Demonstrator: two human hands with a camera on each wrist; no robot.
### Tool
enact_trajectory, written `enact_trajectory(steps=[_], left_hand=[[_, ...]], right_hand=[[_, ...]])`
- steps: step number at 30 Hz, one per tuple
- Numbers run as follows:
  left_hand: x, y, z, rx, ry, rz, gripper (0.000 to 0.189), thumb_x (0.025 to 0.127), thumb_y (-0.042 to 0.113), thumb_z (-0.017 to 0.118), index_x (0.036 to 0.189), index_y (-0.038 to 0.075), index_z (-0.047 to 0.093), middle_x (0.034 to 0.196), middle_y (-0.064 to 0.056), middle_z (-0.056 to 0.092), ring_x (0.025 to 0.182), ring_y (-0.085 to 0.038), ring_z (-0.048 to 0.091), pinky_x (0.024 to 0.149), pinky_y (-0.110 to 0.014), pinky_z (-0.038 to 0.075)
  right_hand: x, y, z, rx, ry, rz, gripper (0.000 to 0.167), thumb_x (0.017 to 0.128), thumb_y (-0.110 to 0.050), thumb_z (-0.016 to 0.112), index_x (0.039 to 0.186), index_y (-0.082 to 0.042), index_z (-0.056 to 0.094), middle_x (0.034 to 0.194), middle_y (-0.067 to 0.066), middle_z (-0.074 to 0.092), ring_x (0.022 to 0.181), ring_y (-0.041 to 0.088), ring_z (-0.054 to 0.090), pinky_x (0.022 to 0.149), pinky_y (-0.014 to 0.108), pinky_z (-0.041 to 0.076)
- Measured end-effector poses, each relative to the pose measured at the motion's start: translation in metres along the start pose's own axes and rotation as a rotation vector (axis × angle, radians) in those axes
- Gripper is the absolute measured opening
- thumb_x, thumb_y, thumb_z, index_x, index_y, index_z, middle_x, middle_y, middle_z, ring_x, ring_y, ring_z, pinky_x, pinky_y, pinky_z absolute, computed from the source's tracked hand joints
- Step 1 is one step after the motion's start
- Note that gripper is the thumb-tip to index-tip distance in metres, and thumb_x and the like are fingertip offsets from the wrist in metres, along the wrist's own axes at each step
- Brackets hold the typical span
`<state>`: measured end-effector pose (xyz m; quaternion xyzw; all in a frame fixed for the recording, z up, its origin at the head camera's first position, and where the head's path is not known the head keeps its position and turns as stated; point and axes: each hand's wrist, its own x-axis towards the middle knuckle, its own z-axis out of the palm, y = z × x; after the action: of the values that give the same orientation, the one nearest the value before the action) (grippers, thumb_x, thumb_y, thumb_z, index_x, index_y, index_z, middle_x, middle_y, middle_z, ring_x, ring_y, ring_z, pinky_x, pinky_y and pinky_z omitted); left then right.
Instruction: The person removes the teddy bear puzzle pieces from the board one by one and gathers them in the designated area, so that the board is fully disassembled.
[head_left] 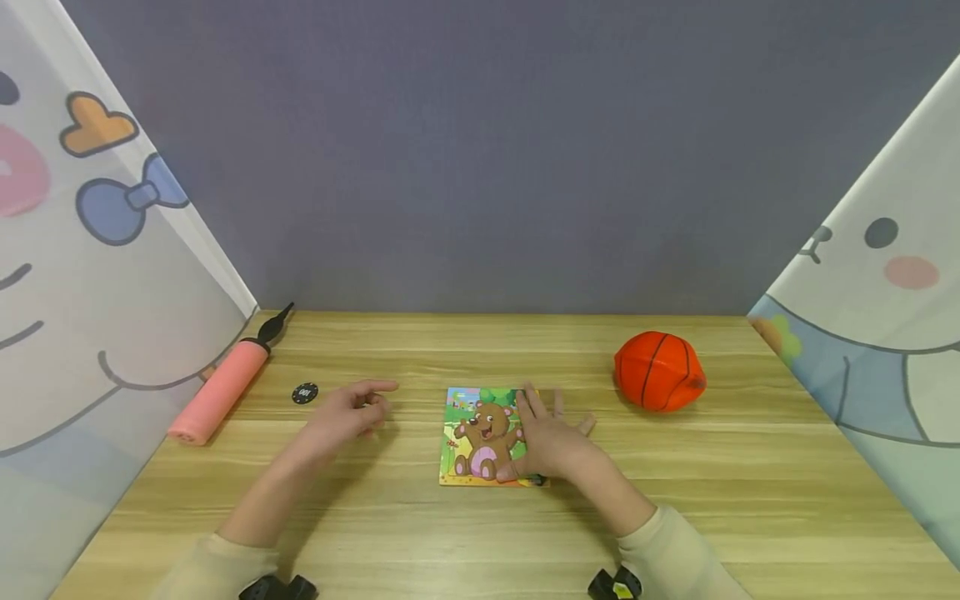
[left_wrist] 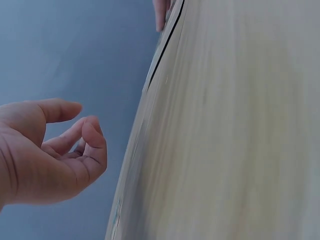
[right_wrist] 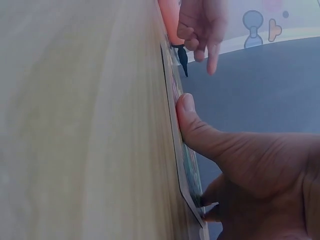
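On a pale wood-grain table (head_left: 390,533), I have a flat, square picture puzzle (head_left: 480,440) lying near the middle, showing a smiling brown bear in a bright green landscape. The right hand (head_left: 553,443) lies over its right side, fingers spread and pointing to the far side, thumb on the picture towards the near edge; it presses or rests there without gripping anything. The left hand (head_left: 351,412) hovers to the left, well apart from the puzzle, holding nothing: its index finger points right and the other fingers curl loosely. As for progress, the bear's face, belly and feet join into one readable picture, so I judge the left and middle parts done. The right side is mostly under the hand, and I cannot tell whether every part there is in place or sits flush; settling that strip looks to me like the most that could be left. Neither hand touches the other things: a pink hand pump (head_left: 219,393) with a black nozzle at far left, a black round chip (head_left: 305,393) just beyond the left hand, and a dented red ball (head_left: 660,372) at far right.
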<state>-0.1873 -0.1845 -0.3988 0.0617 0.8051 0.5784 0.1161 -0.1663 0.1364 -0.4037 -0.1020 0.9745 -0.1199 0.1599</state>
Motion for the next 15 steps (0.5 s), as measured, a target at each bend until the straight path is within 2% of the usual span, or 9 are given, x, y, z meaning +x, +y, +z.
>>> enact_trajectory(steps=[4, 9, 15], left_hand=[[0.005, 0.005, 0.013, 0.008, -0.032, -0.005, 0.043, 0.100, 0.011, 0.062, 0.140, 0.000, 0.056, 0.103, -0.018, 0.059, 0.082, -0.026, 0.058, 0.068, -0.033, 0.054], [0.010, 0.007, 0.026, 0.000, -0.079, -0.005, 0.045, 0.100, 0.015, 0.063, 0.142, 0.002, 0.055, 0.101, -0.016, 0.059, 0.084, -0.026, 0.057, 0.072, -0.035, 0.053], [0.017, 0.010, 0.040, -0.001, -0.094, -0.002, 0.045, 0.098, 0.015, 0.066, 0.140, 0.004, 0.057, 0.099, -0.016, 0.062, 0.083, -0.025, 0.059, 0.074, -0.038, 0.055]], right_hand=[[0.000, 0.001, 0.001, 0.024, -0.014, 0.029, 0.128, 0.067, -0.068, 0.082, 0.163, -0.011, 0.018, 0.168, 0.017, -0.002, 0.147, 0.055, -0.004, 0.090, 0.092, 0.009], [-0.001, 0.002, 0.001, 0.041, -0.022, 0.030, 0.128, 0.068, -0.068, 0.082, 0.163, -0.012, 0.017, 0.168, 0.018, -0.004, 0.147, 0.055, -0.005, 0.089, 0.092, 0.008], [-0.001, 0.002, 0.001, 0.043, -0.026, 0.027, 0.128, 0.068, -0.068, 0.081, 0.163, -0.012, 0.017, 0.168, 0.017, -0.005, 0.147, 0.055, -0.006, 0.088, 0.092, 0.007]])
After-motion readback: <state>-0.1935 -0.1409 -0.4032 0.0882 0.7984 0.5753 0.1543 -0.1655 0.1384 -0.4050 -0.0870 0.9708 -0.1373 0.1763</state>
